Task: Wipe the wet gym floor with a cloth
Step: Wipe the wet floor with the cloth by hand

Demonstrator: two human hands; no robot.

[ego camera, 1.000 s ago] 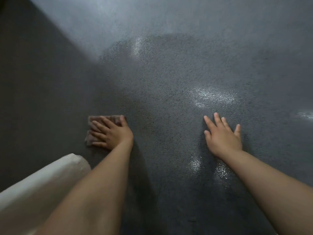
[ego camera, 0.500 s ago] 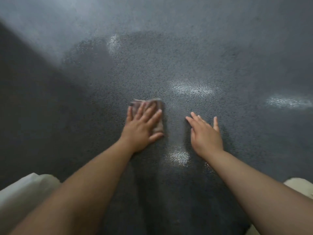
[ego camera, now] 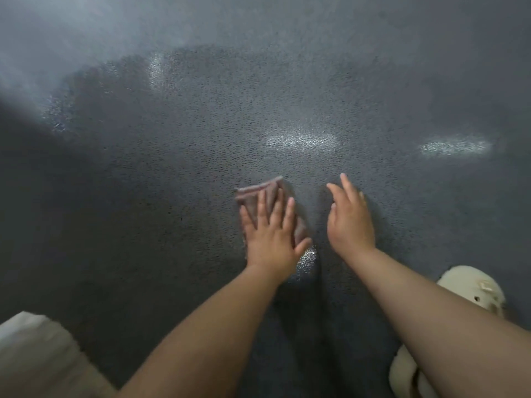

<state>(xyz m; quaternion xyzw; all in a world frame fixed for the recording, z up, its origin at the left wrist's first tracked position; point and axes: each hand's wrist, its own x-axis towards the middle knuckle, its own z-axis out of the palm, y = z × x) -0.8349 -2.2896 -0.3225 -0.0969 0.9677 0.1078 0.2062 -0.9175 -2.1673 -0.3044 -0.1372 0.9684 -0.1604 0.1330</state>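
We look down at a dark grey, speckled gym floor [ego camera: 143,196]. Our left hand [ego camera: 270,234] lies flat on a small brownish cloth [ego camera: 258,193], with the fingers straight and a little spread; it presses the cloth on the floor and does not curl around it. The cloth is folded, and its far edge and right edge show beyond our fingertips. It lies near the middle of the view, just beside our right hand [ego camera: 349,222].

Our right hand is apart from the cloth. Its fingers are straight and close together, and it holds nothing. Whether the palm touches the floor or is slightly above it, we cannot tell, because the hand is a little blurred.

The floor looks wet: a darker patch spreads in front of us, and bright shiny reflections [ego camera: 301,140] lie on it beyond the hands. One more small shine [ego camera: 307,258] is near our left thumb.

At the lower right is a cream-coloured shoe [ego camera: 474,288], partly hidden by our right forearm. At the lower left is pale fabric [ego camera: 34,354], blurred, probably our clothing.

We see no container in this view.
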